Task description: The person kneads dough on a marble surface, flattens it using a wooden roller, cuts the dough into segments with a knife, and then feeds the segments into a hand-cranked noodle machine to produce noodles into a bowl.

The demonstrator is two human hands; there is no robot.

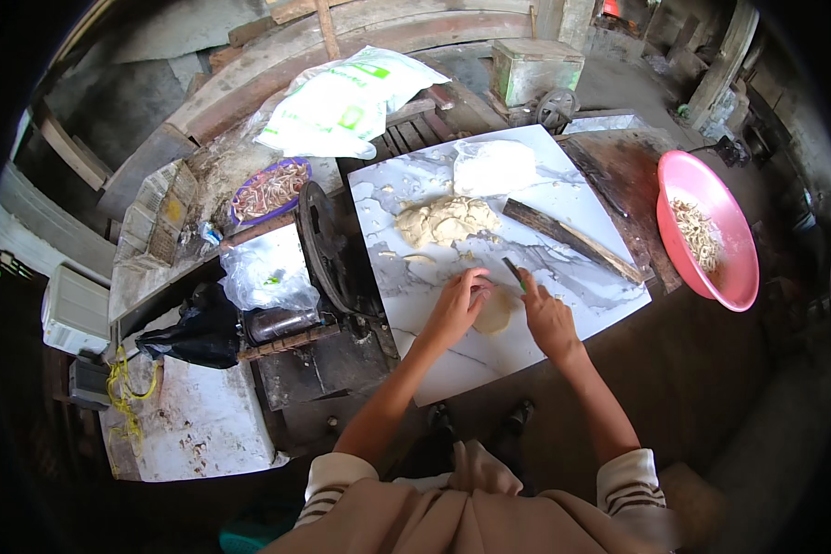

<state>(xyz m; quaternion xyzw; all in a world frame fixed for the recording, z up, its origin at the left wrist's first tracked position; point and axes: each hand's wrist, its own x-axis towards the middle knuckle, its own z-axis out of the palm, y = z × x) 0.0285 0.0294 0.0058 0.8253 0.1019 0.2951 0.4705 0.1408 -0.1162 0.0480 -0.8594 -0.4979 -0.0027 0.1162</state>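
Note:
On a white marbled slab (572,198) lies a flattened piece of pale dough (494,314). My left hand (454,309) presses on its left edge. My right hand (547,319) sits at its right edge, shut on a small knife (513,270) with a dark blade that points up and away. A bigger lump of dough (445,220) rests farther back on the slab, with small scraps (419,259) near it. A dark wooden stick (572,240) lies diagonally to the right of the lump.
A pink basin (722,268) with thin pale strips stands at the right. Left of the slab is a dark metal hand-crank machine (328,249), a purple plate (270,191) of strips, and plastic bags (346,102). A white bag (494,166) lies at the slab's far end.

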